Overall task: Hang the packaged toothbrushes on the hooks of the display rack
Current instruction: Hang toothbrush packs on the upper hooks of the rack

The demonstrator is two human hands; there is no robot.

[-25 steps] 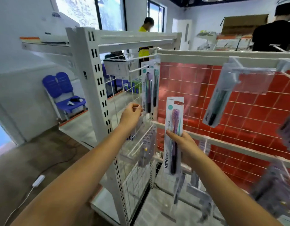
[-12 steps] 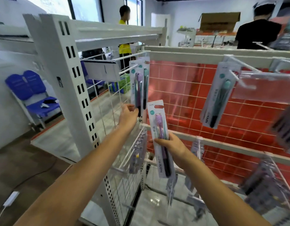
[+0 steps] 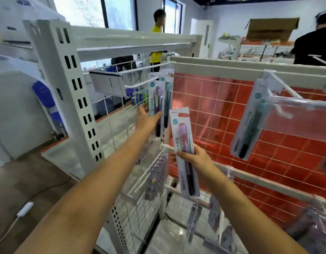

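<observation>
My right hand grips a packaged toothbrush, a white card with a purple brush, held upright in front of the rack's corner. My left hand reaches toward two hanging toothbrush packs on a white hook at the upper left. Its fingers are spread, with the fingertips at the packs' lower part. Another pack hangs on a hook at the right. The white wire display rack stands in front of me.
A slotted white upright stands at the left. More packs hang on lower hooks. A clear price holder juts out at the right. Two people stand behind the rack. A cable and adapter lie on the floor.
My left hand has let go of the hanging packs' bottom edge and opened its fingers. My right hand has lifted the purple pack slightly toward the rack.
</observation>
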